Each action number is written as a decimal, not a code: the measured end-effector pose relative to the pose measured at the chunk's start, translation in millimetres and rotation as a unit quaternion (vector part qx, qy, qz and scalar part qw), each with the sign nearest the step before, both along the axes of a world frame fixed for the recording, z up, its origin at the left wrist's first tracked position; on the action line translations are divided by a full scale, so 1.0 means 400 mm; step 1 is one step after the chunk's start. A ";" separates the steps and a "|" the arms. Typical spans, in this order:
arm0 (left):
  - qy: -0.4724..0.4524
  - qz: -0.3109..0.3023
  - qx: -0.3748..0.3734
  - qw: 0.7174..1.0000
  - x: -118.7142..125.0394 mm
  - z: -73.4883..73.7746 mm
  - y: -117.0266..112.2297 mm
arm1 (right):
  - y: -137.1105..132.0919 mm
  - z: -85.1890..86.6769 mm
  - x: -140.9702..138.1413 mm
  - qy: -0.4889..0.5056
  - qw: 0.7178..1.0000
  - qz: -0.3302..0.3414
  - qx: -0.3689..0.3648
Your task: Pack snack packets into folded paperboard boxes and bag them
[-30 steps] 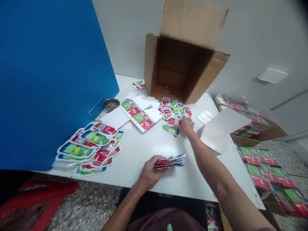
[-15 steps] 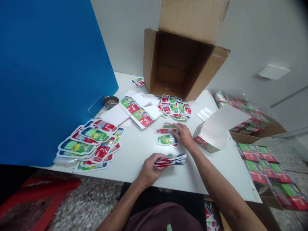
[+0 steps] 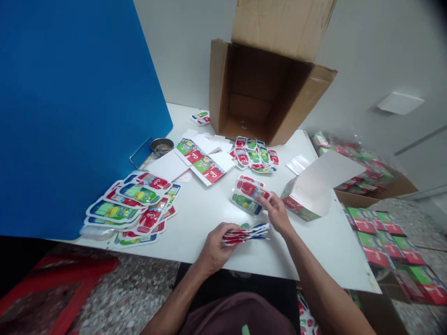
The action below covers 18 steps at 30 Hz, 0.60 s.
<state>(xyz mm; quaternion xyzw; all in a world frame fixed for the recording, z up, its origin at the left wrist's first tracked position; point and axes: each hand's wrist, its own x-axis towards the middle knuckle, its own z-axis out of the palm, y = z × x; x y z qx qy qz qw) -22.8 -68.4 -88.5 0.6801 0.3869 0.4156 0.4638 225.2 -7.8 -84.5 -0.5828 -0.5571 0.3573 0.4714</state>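
1. The left hand [image 3: 214, 247] grips a bundle of printed sachets [image 3: 246, 234] near the table's front edge, fingers and thumb pressed together around the bundle's end.
2. The right hand [image 3: 277, 214] pinches the right edge of a small loose stack of sachets [image 3: 248, 194], which lies tilted on the table, just ahead of the bundle.
3. An open cardboard box [image 3: 249, 93] stands at the far end of the white table [image 3: 195, 256], its flaps spread. Two sachets [image 3: 200, 118] lie beside it.
4. Just before the box lies a spread of sachets [image 3: 254, 153]; a larger heap [image 3: 131, 207] sits at the left.
5. A part-folded printed carton [image 3: 303, 197] lies on the right, its white flap raised. Flat carton blanks [image 3: 200, 160] lie mid-table.
6. A small metal bowl [image 3: 161, 147] holds something too small to identify.
7. Off the table at the right, a cardboard tray [image 3: 377, 193] holds plastic-wrapped packs, and rows of red-and-green cartons [image 3: 380, 251] sit lower down.
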 end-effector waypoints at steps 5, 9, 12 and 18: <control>-0.006 -0.001 0.000 1.000 -0.002 0.006 -0.005 | 0.021 0.092 0.050 0.171 0.983 -0.008 -0.068; 0.001 0.000 0.007 1.000 -0.001 0.004 -0.008 | 0.070 0.103 0.055 0.134 0.987 -0.048 -0.076; -0.003 0.002 0.007 1.000 0.000 -0.001 -0.011 | 0.088 0.058 0.014 -0.001 0.987 -0.116 -0.109; -0.002 0.000 -0.002 1.000 -0.009 -0.001 -0.016 | 0.067 -0.018 -0.029 -0.282 0.943 -0.143 -0.102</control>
